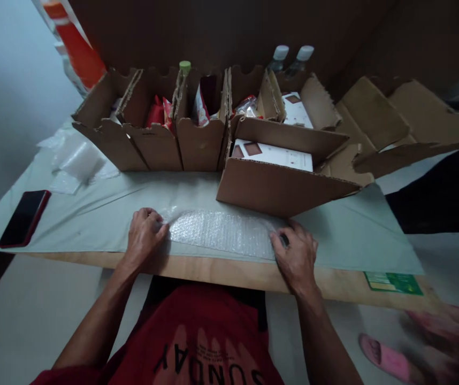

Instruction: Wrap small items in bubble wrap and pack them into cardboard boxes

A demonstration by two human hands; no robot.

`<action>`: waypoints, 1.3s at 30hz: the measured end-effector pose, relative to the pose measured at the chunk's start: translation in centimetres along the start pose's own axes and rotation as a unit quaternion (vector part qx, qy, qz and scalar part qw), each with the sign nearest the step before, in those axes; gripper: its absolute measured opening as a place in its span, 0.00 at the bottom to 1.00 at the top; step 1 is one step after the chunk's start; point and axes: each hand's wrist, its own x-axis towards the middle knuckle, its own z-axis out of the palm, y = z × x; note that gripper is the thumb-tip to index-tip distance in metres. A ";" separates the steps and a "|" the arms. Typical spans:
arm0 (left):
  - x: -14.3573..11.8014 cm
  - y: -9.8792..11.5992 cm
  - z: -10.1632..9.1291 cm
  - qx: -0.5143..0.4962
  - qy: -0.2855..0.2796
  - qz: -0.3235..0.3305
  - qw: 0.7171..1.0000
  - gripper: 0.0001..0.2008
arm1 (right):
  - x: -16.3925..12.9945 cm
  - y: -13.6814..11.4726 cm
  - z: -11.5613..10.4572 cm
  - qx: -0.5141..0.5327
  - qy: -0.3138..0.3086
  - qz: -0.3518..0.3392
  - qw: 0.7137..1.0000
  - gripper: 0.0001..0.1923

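Both hands are down at the near edge of the wooden bench point(221, 275), which carries a pale grey-green sheet point(345, 240). Between them lies a clear rectangular strip of bubble wrap point(221, 231), flat on that sheet and running left to right. The left hand point(144, 233) has its fingers curled down, pinching the left end of the bubble wrap. The right hand point(297, 252) presses on the right end, fingers bent and thumb tucked against something small and dark that is too hidden to make out.

Just behind the bubble wrap sits an open brown cardboard box point(281, 187) with a white flat carton point(273, 154) inside, its front wall nearly touching the strip. Further back runs a row of open brown cardboard compartments point(153, 144) with red packets point(159, 113) showing, and a green-capped bottle point(184, 68) poking up. Two white-capped bottles point(291, 56) stand behind on the right. Off to the left, a dark phone in a red case point(24, 217) lies on the sheet. A green label point(394, 282) sits on the bench edge at right.
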 end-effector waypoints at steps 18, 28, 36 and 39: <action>2.3 -5.9 -3.1 -0.053 -0.067 0.260 0.962 0.11 | 0.2 2.2 -4.8 0.146 -0.130 -0.145 0.970 0.12; 0.0 1.6 -2.5 0.043 -0.067 0.393 0.916 0.35 | 0.8 -7.6 -2.1 0.036 -0.143 -0.233 0.961 0.26; 1.4 -1.2 0.3 0.010 -0.199 0.326 0.924 0.30 | -0.6 -6.4 3.3 0.037 -0.215 -0.292 0.931 0.26; 1.3 -2.3 -0.1 -0.028 -0.193 0.304 0.933 0.26 | -1.0 -0.6 0.2 0.004 -0.165 -0.214 0.963 0.22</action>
